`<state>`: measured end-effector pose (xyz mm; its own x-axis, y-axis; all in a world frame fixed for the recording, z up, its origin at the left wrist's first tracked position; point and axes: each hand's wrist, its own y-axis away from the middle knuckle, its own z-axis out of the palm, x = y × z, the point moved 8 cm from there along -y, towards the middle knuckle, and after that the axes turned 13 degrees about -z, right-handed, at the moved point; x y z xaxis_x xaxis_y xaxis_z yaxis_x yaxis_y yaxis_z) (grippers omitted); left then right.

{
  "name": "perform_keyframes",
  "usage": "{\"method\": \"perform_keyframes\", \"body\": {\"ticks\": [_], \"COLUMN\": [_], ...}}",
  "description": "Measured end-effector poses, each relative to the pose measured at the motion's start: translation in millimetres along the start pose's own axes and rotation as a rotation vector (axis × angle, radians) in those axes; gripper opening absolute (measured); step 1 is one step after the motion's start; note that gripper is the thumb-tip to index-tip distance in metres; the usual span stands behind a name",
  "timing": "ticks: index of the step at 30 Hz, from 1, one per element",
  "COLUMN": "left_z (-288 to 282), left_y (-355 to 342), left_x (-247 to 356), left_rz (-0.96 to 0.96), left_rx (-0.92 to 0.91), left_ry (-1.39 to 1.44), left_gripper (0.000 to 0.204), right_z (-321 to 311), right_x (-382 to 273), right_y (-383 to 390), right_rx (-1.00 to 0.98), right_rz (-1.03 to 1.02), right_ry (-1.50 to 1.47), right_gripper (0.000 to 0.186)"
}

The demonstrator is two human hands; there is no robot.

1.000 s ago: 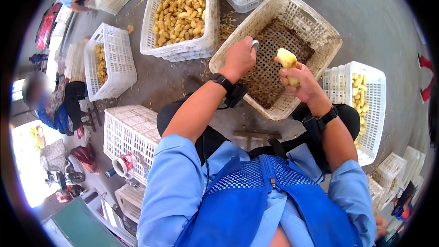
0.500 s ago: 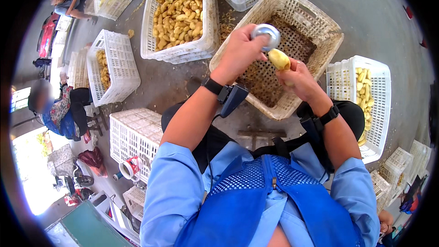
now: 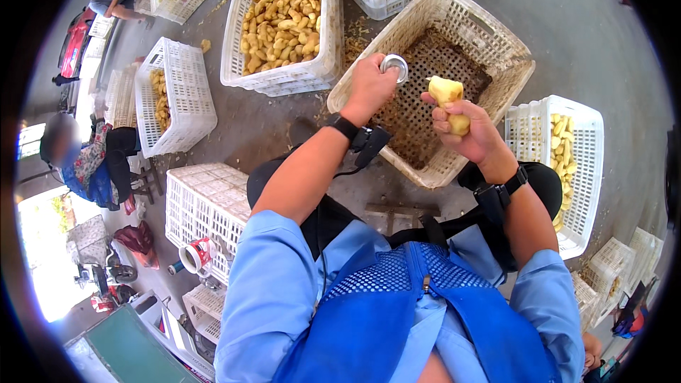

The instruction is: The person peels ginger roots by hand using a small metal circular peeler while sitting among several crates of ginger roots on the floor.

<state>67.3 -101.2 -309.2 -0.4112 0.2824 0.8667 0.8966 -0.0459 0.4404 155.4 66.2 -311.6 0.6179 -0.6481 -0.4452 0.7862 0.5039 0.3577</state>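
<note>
Head view, looking down past a blue apron (image 3: 397,305) and light blue sleeves. Left forearm raised from the lower middle toward the far side, bare below the rolled sleeve, a black wrist strap with a small black device just behind the wrist. Left hand (image 3: 369,87) closed in a fist, knuckles up, wrapped round a small round metal tool (image 3: 394,66) whose shiny disc-shaped end sticks out on the right of the fist. Right forearm bent in from the lower right, black band at the wrist as well. Right hand (image 3: 472,128) turned palm-left, fingers curled and pressed together round a pale yellow peeled root (image 3: 450,98).

Root knobbly, smooth-skinned, cream to yellow, upper end standing clear above the thumb, lower end showing below the fingers. Held above the tan slatted basket (image 3: 496,50), just right of the metal tool, the two apart with a narrow gap between.

Basket tilted, resting against the knees, its floor dark with brown scraps. Far left of it a white crate (image 3: 284,78) heaped with yellow pieces of the same kind; to the right another white crate (image 3: 589,163) with a few pieces. More white crates at left, and another person seated at the far left edge.
</note>
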Motion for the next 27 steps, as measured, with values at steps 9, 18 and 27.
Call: {"method": "perform_keyframes", "body": {"ticks": [9,18,27], "left_z": [0.6,7.3,33.1], "left_y": [-7.3,10.1,38.7], "left_x": [3.9,21.4,44.1], "left_rz": [0.195,0.124,0.291], "left_rx": [0.105,-0.013,0.005], "left_ry": [-0.072,0.233,0.011], "left_gripper": [0.014,0.018,0.012], "right_z": [8.4,-7.9,-12.2], "right_x": [-6.7,-14.7,-15.5], "right_y": [3.9,3.7,0.3], "right_rx": [-0.082,0.199,0.145], "right_rz": [-0.002,-0.161,-0.233], "right_ry": [-0.043,0.518,0.389], "right_gripper": [0.044,0.032,0.044]}}
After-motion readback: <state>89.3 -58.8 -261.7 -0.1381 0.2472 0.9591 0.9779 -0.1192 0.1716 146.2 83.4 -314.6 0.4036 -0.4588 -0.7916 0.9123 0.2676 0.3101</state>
